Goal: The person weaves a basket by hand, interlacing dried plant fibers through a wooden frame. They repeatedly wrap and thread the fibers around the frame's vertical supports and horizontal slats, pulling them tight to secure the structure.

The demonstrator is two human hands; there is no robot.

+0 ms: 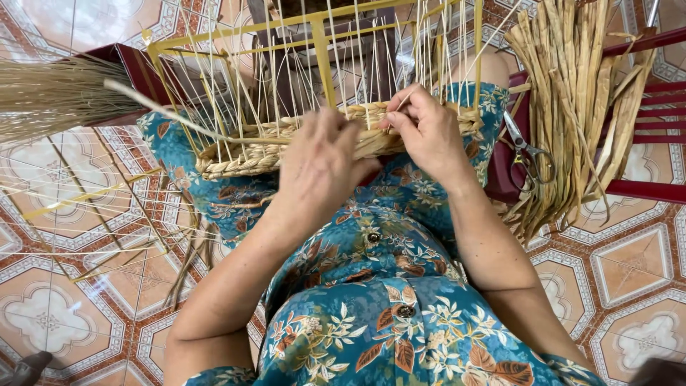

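At the far left, a bundle of thin pale reeds point(50, 96) fans out, its ends cut off by the frame edge. Loose strands lie on the patterned tile floor point(64, 307) below it. A half-woven basket point(250, 154) rests on the person's lap, over a blue floral dress point(357, 314); its plaited band of flat straw curves around a yellow metal frame point(325, 64), and thin upright stakes rise out of view at the top. The left hand point(318, 168) lies over the near rim of the weave, knuckles up; its fingers curl out of sight, so I cannot tell whether its grip is closed on anything. The right hand point(429, 132) pinches a single thin stake at the rim between thumb and fingertips. Right of it, steel scissors point(527, 154) lie partly tucked under a sheaf of broad, dry, flat leaves point(579, 93) on a dark red slatted chair point(643, 189).
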